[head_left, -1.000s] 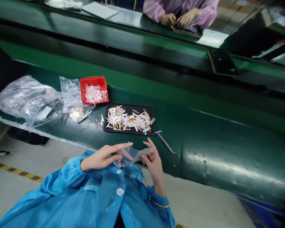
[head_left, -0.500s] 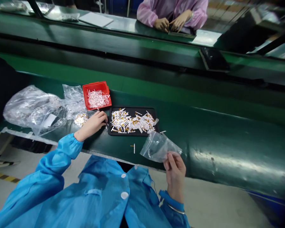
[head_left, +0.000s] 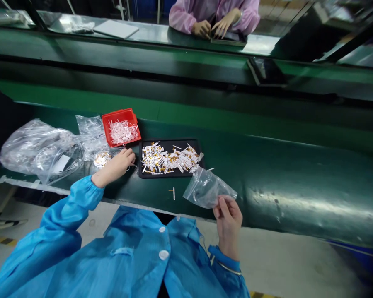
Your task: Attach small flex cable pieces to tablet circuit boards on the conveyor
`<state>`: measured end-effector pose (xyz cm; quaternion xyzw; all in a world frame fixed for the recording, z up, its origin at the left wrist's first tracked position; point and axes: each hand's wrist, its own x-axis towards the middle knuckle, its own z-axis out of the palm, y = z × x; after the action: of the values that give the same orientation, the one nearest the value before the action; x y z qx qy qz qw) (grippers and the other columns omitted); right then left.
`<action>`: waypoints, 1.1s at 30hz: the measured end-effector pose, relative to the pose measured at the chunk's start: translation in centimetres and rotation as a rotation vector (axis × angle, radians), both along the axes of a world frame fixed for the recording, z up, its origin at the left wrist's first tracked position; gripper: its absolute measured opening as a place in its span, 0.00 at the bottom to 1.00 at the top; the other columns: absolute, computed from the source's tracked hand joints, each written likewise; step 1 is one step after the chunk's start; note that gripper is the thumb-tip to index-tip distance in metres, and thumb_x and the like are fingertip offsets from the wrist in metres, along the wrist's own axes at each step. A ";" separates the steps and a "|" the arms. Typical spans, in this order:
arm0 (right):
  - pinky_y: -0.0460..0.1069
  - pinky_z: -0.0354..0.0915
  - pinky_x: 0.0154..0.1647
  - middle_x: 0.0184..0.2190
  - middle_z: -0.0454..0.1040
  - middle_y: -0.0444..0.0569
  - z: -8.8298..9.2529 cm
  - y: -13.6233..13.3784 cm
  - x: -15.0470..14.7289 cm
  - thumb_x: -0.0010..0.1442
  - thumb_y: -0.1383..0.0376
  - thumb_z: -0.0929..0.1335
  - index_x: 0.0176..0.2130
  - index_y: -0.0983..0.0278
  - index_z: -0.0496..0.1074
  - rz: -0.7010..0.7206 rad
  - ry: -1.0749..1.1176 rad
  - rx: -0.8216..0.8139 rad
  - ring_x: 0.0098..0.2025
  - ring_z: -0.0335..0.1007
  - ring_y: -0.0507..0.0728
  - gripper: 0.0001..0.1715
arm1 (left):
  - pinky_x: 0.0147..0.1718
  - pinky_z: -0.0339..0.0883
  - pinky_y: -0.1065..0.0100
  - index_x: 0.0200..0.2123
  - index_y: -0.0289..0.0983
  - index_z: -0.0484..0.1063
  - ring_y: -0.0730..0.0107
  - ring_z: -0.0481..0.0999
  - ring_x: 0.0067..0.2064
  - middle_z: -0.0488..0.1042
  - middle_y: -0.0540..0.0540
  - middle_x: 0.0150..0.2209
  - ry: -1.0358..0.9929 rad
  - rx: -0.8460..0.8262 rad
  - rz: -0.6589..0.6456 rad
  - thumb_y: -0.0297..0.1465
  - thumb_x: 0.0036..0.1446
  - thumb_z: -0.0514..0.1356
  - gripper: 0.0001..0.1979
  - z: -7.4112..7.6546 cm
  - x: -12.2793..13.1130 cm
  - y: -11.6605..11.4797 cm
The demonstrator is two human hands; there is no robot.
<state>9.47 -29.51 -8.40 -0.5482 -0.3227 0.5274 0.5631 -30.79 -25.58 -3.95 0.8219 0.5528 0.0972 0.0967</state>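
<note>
My right hand [head_left: 229, 211] pinches the lower right corner of a clear zip bag [head_left: 205, 188], which lies over the front right edge of a black tray [head_left: 166, 175]. In the tray are many small white and amber strips [head_left: 183, 159], like flex circuits. My left hand [head_left: 116, 164] rests on the table left of the tray, fingers curled and pressed together; what they hold, if anything, is too small to make out. Behind it sits a red bin [head_left: 121, 127] of thin white pieces. One loose strip [head_left: 173, 193] lies in front of the tray.
Large clear plastic bags [head_left: 39, 147] with contents lie at the left. A small bundle of strips [head_left: 102, 159] is beside my left wrist. Across the bench, a person in pink sleeves [head_left: 182, 17] works with both hands. A dark flat object [head_left: 266, 72] lies on the far bench.
The view has shifted slightly, so the bench things sit a little further left. My left hand stays beside the tray, and my right hand keeps its hold on the bag.
</note>
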 end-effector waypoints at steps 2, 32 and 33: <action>0.41 0.55 0.16 0.22 0.69 0.44 -0.2 0.0 0.2 0.48 0.53 0.81 0.31 0.63 0.77 -0.005 0.012 0.002 0.19 0.58 0.47 0.20 | 0.35 0.61 0.62 0.32 0.37 0.63 0.60 0.66 0.35 0.67 0.43 0.33 -0.038 0.093 0.083 0.18 0.61 0.50 0.10 1.0 0.2 -0.8; 0.41 0.60 0.23 0.25 0.66 0.43 -1.2 0.6 1.0 0.49 0.58 0.81 0.31 0.63 0.77 -0.050 0.196 0.026 0.24 0.57 0.46 0.16 | 0.39 0.66 0.65 0.34 0.37 0.68 0.63 0.72 0.38 0.71 0.45 0.34 -0.313 0.183 0.407 0.30 0.68 0.53 0.09 -3.5 2.3 -4.5; 0.41 0.60 0.24 0.25 0.67 0.43 -1.2 0.5 1.1 0.49 0.58 0.81 0.32 0.63 0.77 -0.050 0.198 0.030 0.24 0.57 0.46 0.16 | 0.38 0.66 0.66 0.34 0.37 0.68 0.64 0.72 0.37 0.71 0.46 0.34 -0.320 0.191 0.408 0.30 0.67 0.53 0.08 -3.3 2.5 -4.5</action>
<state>10.54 -28.96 -9.57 -0.4928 -0.2596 0.5601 0.6132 -28.27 -30.11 -7.27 0.6730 0.6731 0.2950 0.0836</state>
